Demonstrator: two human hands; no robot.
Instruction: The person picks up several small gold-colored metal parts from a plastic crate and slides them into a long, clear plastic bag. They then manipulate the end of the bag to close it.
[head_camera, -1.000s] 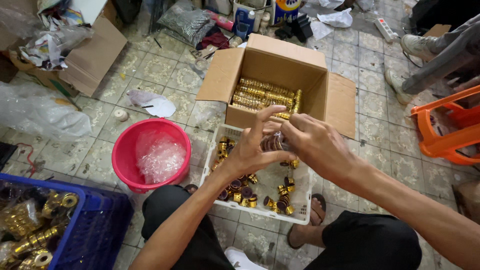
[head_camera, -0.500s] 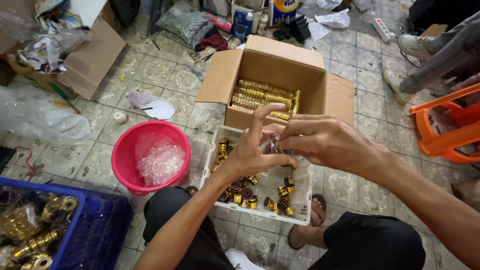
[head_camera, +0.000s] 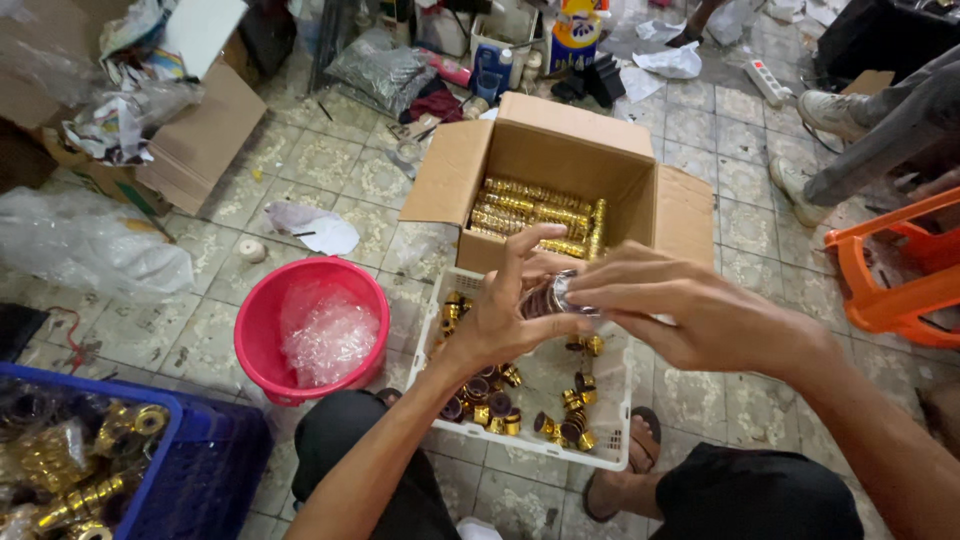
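Currently left hand (head_camera: 500, 320) and right hand (head_camera: 690, 315) both pinch a short stack of caps (head_camera: 553, 296) (light, stiff, probably slippery) above the white tray's (head_camera: 610, 455) far edge; grip stack ends.

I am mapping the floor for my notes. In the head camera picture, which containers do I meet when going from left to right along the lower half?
Blue crate with gold parts, then red bucket holding clear plastic, then white tray of small gold caps under the hands, then orange stool.
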